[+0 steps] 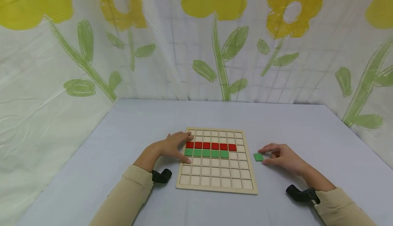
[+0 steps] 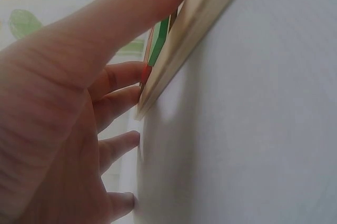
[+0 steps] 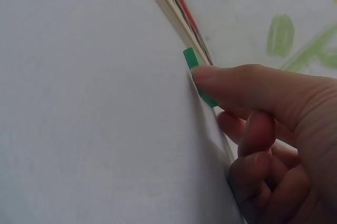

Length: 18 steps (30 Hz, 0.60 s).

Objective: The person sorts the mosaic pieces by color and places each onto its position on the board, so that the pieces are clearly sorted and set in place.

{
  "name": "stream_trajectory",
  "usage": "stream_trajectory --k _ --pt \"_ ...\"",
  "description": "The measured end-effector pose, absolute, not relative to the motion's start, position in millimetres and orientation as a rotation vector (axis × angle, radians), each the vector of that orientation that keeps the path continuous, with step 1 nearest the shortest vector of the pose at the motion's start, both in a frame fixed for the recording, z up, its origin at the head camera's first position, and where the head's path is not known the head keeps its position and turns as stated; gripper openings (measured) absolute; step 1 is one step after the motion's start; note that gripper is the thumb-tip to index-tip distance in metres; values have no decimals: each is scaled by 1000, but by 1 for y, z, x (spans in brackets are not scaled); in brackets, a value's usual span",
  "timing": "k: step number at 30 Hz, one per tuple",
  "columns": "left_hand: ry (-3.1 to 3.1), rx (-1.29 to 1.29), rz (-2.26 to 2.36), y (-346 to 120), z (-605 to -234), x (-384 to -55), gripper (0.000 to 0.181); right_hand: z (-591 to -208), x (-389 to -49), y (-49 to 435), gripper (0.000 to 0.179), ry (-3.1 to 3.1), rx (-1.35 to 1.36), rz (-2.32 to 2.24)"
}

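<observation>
A wooden grid board lies flat on the table, with one row of red square tiles and, just below it, a row of green square tiles. My left hand rests at the board's left edge, thumb on the rim and fingers spread. In the left wrist view, the thumb lies along the board's side. Right of the board, my right hand pinches a single green tile between thumb and fingers. The right wrist view shows that tile edge-on, close over the table.
A pale cloth covers the table. Behind it hangs a white curtain printed with yellow flowers. Black wrist cameras sit on both wrists, near the table surface. Bare cells fill the board above and below the tile rows.
</observation>
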<state>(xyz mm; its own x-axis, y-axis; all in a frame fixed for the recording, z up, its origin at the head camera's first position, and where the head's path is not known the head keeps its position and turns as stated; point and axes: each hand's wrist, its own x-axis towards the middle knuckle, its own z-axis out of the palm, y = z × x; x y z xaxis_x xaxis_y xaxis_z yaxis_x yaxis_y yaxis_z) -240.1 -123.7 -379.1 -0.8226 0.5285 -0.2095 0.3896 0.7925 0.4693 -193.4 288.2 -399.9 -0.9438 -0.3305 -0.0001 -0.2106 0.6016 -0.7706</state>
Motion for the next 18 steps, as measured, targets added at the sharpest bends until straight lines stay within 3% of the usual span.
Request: stream_trajectory --k 18 --pt "2645 738 602 -126 -378 -240 90 -399 -191 283 34 2704 -488 -1250"
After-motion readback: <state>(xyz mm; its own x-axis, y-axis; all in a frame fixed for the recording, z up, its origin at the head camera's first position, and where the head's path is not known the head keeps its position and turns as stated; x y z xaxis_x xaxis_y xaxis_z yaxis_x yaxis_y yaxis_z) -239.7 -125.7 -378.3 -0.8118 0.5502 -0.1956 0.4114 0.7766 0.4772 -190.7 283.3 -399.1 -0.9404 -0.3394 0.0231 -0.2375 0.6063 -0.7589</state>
